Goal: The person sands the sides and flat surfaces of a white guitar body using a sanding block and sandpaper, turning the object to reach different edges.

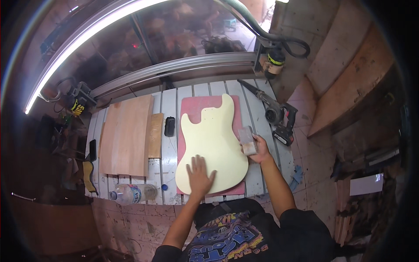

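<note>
A cream-coloured electric guitar body (211, 144) lies flat on a pink mat (190, 104) at the middle of the slatted table. My left hand (200, 177) rests on its lower left part, fingers spread and pressing on nothing else. Beyond the body's right edge, my right hand (260, 150) grips a greyish rectangular sanding block (247, 139), held up with its broad face showing. The body has two rounded horns at the far end, with a neck pocket and small holes between them.
Wooden boards (126, 137) lie at left, near a black oblong object (169, 126). A clear plastic bottle (131, 193) lies on the near edge beside a blue cap (164, 187). At right sits a cordless blower (276, 114). A metal rail (174, 65) crosses behind the table (170, 150).
</note>
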`<state>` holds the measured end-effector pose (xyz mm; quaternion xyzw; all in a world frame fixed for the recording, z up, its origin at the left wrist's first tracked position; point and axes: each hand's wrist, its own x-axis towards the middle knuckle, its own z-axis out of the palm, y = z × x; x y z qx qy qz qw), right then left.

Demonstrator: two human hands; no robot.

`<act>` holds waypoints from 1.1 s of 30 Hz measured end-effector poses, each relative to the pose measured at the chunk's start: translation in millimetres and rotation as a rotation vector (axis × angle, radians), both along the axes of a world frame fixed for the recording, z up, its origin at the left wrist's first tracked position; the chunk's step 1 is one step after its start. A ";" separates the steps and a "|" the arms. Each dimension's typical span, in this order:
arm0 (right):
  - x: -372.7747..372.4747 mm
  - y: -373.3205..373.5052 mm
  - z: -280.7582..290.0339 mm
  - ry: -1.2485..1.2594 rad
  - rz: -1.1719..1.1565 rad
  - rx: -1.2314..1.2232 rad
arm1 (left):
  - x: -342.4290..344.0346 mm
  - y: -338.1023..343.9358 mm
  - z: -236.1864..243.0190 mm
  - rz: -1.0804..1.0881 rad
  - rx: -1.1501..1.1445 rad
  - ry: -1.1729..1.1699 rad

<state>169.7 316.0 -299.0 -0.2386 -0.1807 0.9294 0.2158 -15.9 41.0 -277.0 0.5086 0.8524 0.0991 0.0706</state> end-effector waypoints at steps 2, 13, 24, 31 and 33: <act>37.8 -26.0 2.8 0.005 -0.082 -0.075 | 35.9 12.5 2.5 -0.194 -0.049 -0.009; 116.5 -99.7 6.9 -0.131 -0.364 -0.160 | 26.9 96.9 5.3 -0.815 0.001 -0.074; 161.4 -172.7 17.9 0.056 -0.506 -0.283 | -59.8 188.9 -14.0 -0.413 -0.009 0.102; 155.2 -164.6 20.3 0.106 -0.506 -0.317 | 88.0 107.8 -2.9 -0.899 -0.046 -0.114; 146.1 -157.9 31.3 0.061 -0.480 -0.265 | 104.9 96.6 -2.2 -1.065 -0.095 -0.097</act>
